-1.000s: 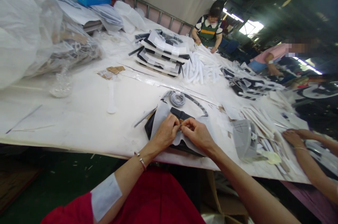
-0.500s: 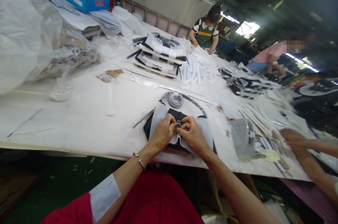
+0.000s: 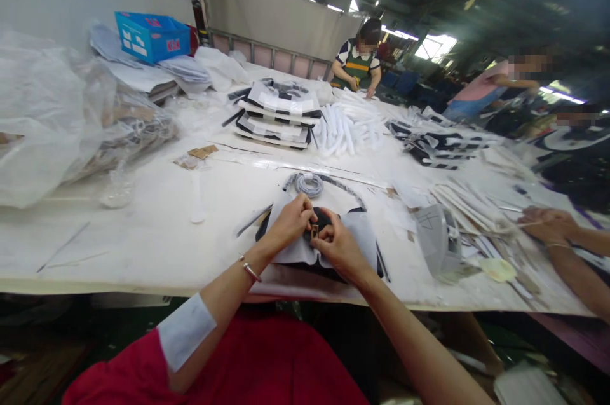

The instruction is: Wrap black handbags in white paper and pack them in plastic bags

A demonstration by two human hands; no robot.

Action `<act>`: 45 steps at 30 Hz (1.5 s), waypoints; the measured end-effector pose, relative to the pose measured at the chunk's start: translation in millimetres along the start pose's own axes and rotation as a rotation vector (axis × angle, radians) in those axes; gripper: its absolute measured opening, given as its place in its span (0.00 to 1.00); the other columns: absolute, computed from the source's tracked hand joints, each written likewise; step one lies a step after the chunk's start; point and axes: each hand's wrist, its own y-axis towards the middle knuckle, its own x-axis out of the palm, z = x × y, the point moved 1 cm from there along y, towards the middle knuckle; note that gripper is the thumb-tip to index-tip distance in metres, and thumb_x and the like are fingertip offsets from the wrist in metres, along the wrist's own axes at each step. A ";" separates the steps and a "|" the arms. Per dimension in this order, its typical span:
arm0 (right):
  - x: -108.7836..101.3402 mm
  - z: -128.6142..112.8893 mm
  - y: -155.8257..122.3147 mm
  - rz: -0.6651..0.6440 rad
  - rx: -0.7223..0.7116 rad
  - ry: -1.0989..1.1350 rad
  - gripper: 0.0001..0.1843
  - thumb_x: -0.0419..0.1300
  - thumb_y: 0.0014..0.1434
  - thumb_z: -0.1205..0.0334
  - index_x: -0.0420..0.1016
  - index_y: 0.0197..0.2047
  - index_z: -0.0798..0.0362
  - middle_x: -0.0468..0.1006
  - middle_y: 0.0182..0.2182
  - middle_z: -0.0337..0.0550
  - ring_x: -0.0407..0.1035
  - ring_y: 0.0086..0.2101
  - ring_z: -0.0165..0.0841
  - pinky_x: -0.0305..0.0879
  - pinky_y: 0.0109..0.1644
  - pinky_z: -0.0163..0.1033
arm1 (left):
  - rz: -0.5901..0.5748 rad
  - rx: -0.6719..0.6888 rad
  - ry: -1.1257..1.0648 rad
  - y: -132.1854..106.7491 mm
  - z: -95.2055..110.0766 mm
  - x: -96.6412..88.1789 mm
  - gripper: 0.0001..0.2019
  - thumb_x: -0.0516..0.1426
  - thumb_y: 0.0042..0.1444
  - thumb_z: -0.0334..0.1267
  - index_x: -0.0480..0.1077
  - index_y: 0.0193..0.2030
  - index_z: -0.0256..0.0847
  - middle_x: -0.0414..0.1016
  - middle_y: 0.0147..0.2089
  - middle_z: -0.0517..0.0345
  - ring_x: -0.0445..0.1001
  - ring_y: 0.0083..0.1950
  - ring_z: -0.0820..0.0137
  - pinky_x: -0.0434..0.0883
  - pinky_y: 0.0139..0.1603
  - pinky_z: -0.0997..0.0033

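Observation:
A black handbag (image 3: 328, 273) lies on the table in front of me, mostly covered by a pale protective sheet (image 3: 361, 233). My right hand (image 3: 340, 247) pinches a small metal buckle (image 3: 314, 231) at the middle of the bag's front. Just above and left of it, my left hand (image 3: 291, 222) is closed at the black flap, its fingertips close together; what they hold is too small to make out. Behind my hands, a coil of grey cord (image 3: 309, 185) rests by the bag's wrapped handle (image 3: 344, 186).
Stacked bags (image 3: 279, 114) stand beyond mine, beside white rolls (image 3: 336, 131). A clear plastic bag (image 3: 42, 131) and blue box (image 3: 153, 39) are at left. At right lie a tape dispenser (image 3: 436, 236) and strips. A co-worker's hands (image 3: 548, 224) are at far right; others work behind.
My view has tilted up a little. The buckle has turned between my fingers, and my left hand has shifted slightly up from it. The co-worker's hands at right have come together.

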 end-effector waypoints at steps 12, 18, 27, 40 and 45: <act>-2.2 1.4 -0.7 0.002 -0.004 0.123 0.40 0.63 0.50 0.65 0.57 0.65 0.53 0.70 0.23 0.29 0.63 0.24 0.28 0.59 0.31 0.34 | -0.104 0.148 0.088 -10.9 3.6 -16.8 0.15 0.60 0.53 0.38 0.69 0.47 0.41 0.70 0.33 0.62 0.71 0.34 0.70 0.69 0.39 0.69; -1.3 6.6 0.8 -0.002 -0.013 0.152 0.40 0.65 0.50 0.64 0.58 0.65 0.51 0.68 0.23 0.28 0.63 0.25 0.28 0.59 0.32 0.34 | -0.234 0.421 0.644 -12.9 10.9 -11.8 0.08 0.56 0.59 0.31 0.73 0.44 0.41 0.72 0.44 0.55 0.73 0.45 0.68 0.69 0.48 0.70; -2.9 9.6 3.4 -0.075 0.045 0.400 0.40 0.66 0.47 0.64 0.58 0.63 0.51 0.69 0.23 0.28 0.62 0.23 0.26 0.56 0.27 0.32 | -0.279 0.528 0.966 -4.2 12.7 -6.5 0.06 0.51 0.62 0.28 0.68 0.41 0.37 0.72 0.39 0.53 0.72 0.38 0.65 0.68 0.36 0.68; 3.2 18.5 11.6 0.001 -0.105 0.046 0.17 0.64 0.45 0.68 0.72 0.42 0.54 0.77 0.29 0.37 0.69 0.30 0.33 0.64 0.34 0.36 | -0.110 0.523 0.820 -3.7 44.2 18.5 0.04 0.50 0.61 0.29 0.64 0.39 0.40 0.72 0.38 0.54 0.73 0.39 0.68 0.70 0.42 0.67; 6.0 25.6 9.2 -0.014 -0.009 0.215 0.38 0.65 0.45 0.66 0.63 0.61 0.52 0.70 0.22 0.28 0.62 0.23 0.27 0.58 0.28 0.32 | 0.121 0.311 0.199 8.0 76.2 -18.1 0.06 0.49 0.63 0.40 0.60 0.38 0.41 0.70 0.29 0.61 0.73 0.29 0.71 0.71 0.31 0.72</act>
